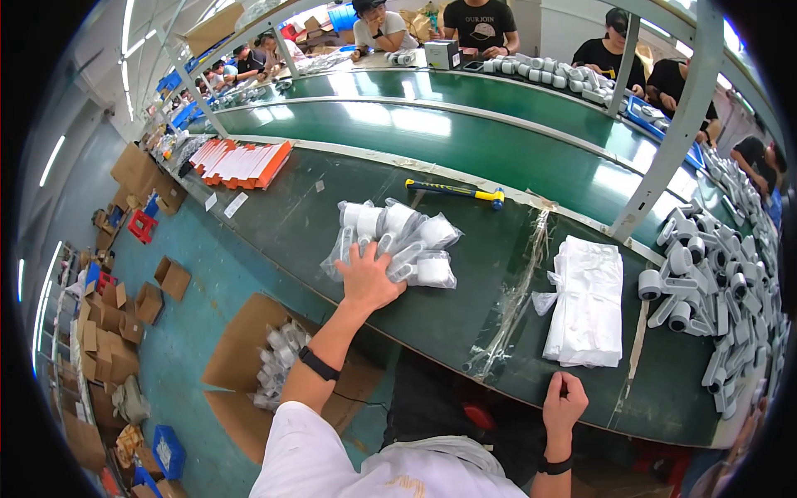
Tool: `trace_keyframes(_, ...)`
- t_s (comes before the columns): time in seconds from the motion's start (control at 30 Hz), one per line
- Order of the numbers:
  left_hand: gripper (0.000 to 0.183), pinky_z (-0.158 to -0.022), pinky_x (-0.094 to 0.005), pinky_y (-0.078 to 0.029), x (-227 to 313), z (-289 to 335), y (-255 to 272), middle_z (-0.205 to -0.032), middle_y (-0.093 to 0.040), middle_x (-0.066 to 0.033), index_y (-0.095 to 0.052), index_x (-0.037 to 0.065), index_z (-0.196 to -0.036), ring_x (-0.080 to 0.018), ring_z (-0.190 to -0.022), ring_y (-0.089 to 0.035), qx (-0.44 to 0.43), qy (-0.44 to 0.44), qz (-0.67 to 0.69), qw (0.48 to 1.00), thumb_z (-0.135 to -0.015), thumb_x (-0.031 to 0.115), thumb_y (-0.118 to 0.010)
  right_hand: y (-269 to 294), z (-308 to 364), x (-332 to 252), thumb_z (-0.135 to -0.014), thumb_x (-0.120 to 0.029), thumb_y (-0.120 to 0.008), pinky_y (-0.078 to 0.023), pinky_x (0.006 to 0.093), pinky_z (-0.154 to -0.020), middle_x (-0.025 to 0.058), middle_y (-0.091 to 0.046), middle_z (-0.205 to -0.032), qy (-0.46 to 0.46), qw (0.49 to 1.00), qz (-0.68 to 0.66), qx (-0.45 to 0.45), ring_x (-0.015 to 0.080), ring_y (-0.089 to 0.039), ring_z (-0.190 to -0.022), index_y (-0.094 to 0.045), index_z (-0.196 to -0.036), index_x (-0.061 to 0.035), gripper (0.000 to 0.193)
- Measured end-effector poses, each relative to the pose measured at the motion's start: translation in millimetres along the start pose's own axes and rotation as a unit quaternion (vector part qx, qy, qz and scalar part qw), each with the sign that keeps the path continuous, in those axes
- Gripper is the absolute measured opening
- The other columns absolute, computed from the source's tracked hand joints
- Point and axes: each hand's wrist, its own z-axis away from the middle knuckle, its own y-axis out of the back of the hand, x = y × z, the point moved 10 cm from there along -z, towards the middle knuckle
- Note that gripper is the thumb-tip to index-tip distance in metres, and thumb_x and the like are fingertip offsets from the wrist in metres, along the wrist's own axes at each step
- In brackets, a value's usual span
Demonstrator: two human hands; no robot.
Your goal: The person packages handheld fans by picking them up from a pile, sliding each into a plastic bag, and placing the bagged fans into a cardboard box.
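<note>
A person's left hand [368, 286] reaches to just below the centre of the view, palm down on a dark green worktop [282, 199]. Its fingers [354, 252] are spread apart and rest over the near left side of a cluster of clear-bagged white and grey parts [402, 236]; whether the fingertips pinch any one bag cannot be told. The cluster lies at the centre, reaching slightly toward 1 o'clock.

The right hand [565, 402], between 4 and 5 o'clock, has its fingers curled inward with the thumb against them, and no object shows in it. It is at the worktop's near edge, just below a flat stack of white plastic bags [586, 303] lying between 3 and 4 o'clock.

Beyond that stack, at 3 o'clock, a large heap of loose grey parts [721, 286] spreads to the rim. A yellow and dark blue hammer [455, 192] lies between 1 and 2 o'clock, and a pile of orange and white card [241, 164] at 10 o'clock. Between 7 and 8 o'clock, below the worktop, a cardboard box [241, 349] holds more bagged pieces [281, 358]. Toward 12 and 1 o'clock, co-workers [480, 29] sit behind a glossy green belt [374, 118].
</note>
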Motion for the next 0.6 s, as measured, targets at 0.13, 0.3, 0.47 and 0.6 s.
trace_keyframes(0.13, 0.055, -0.093, -0.0743, -0.03, -9, 4, 8, -0.13, -0.05, -0.0104, -0.07, 0.014, -0.104, -0.04, -0.129, -0.035, 0.003, 0.011, -0.002, 1.0, -0.058, 0.044, -0.078, -2, 0, 2, -0.088, -0.007, -0.066, -0.046, 0.0292, -0.056, 0.0097, -0.062, -0.07, -0.004, 1.0, -0.005, 0.003, 0.0168, -0.057, -0.058, -0.066, -0.087, 0.0011, 0.008)
trace_keyframes(0.3, 0.059, -0.088, -0.0712, -0.033, -42, 24, 65, -0.133, -0.05, -0.0109, -0.068, 0.015, -0.107, -0.0442, -0.126, -0.038, 0.122, 0.027, -0.007, 0.992, -0.056, 0.042, -0.081, -4, 0, 2, -0.089, -0.007, -0.065, -0.045, 0.0282, -0.056, 0.0084, -0.061, -0.071, -0.003, 1.0, -0.001, -0.007, 0.0145, -0.055, -0.059, -0.066, -0.087, 0.002, 0.009)
trace_keyframes(0.47, 0.059, -0.089, -0.0638, -0.036, -119, 79, 117, -0.132, -0.051, -0.0117, -0.068, 0.012, -0.105, -0.0417, -0.126, -0.039, 0.204, 0.105, -0.041, 0.972, -0.055, 0.04, -0.081, -5, 2, 12, -0.093, -0.012, -0.064, -0.044, 0.0259, -0.061, 0.0031, -0.061, -0.074, -0.033, 0.999, 0.021, -0.024, 0.0094, -0.052, -0.066, -0.066, -0.091, 0.0031, 0.015)
trace_keyframes(0.6, 0.06, -0.09, -0.0631, -0.036, -202, 157, 128, -0.134, -0.051, -0.012, -0.068, 0.01, -0.106, -0.039, -0.127, -0.04, 0.219, 0.228, -0.048, 0.947, -0.056, 0.04, -0.08, -5, 1, 6, -0.093, -0.01, -0.064, -0.043, 0.0271, -0.056, 0.0061, -0.062, -0.073, 0.014, 0.999, 0.043, -0.005, 0.012, -0.052, -0.062, -0.065, -0.089, 0.0032, 0.014)
